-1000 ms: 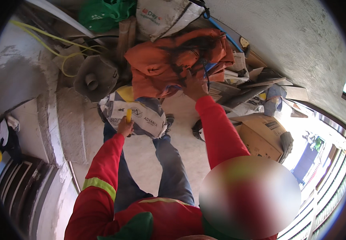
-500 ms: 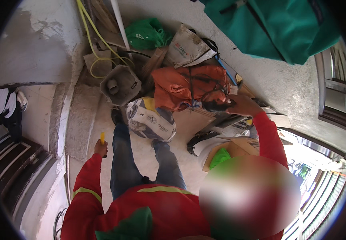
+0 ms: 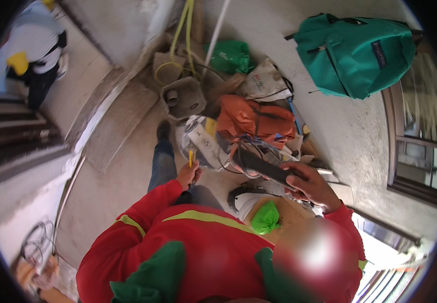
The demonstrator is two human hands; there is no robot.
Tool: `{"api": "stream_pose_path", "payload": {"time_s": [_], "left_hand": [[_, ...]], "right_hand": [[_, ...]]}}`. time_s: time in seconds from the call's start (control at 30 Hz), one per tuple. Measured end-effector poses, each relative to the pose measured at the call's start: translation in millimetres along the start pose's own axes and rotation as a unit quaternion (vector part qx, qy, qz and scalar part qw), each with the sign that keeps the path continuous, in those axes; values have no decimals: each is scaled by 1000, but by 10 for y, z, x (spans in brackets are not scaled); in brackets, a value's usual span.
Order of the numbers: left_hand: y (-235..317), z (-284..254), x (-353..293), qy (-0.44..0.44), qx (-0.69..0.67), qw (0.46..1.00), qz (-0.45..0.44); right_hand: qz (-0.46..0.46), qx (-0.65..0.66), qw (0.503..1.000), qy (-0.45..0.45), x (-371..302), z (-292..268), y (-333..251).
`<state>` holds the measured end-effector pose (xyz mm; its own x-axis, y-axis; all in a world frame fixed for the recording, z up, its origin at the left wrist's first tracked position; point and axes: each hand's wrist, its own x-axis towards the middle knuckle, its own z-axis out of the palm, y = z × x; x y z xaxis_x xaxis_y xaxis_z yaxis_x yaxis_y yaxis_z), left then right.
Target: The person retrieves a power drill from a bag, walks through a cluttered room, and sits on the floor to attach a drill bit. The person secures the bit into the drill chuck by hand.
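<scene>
The right hand (image 3: 309, 184) is curled around the near end of a long dark power tool (image 3: 266, 170), held out in front of the body, its reddish far end blurred and perhaps wrapped in its own cord. The tool looks rigid and fairly heavy, best gripped around its dark body, with the limp cord kept gathered. The left hand (image 3: 187, 175) is closed on a slim yellow tool (image 3: 191, 157), probably light and stiff. Beyond lie a printed sack (image 3: 202, 137) and soft-looking orange fabric (image 3: 256, 118).
</scene>
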<state>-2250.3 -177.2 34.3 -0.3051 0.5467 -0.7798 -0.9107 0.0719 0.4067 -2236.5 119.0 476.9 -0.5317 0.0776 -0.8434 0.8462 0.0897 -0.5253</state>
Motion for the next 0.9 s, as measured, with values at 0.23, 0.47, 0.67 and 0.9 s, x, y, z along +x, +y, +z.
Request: {"api": "stream_pose_path", "payload": {"time_s": [0.23, 0.47, 0.67, 0.9], "left_hand": [[-254, -223, -1269, -15, -315, 944, -95], [407, -755, -1918, 10, -524, 852, 10], [1035, -1871, -2211, -59, -423, 877, 219], [2564, -2757, -2486, -80, -520, 802, 283]], "right_hand": [[-64, 107, 991, -53, 463, 1376, 171], [-114, 29, 987, -109, 669, 2757, -256], [-164, -23, 976, -138, 634, 3878, -807], [-307, -51, 935, -169, 639, 4609, -1826]]}}
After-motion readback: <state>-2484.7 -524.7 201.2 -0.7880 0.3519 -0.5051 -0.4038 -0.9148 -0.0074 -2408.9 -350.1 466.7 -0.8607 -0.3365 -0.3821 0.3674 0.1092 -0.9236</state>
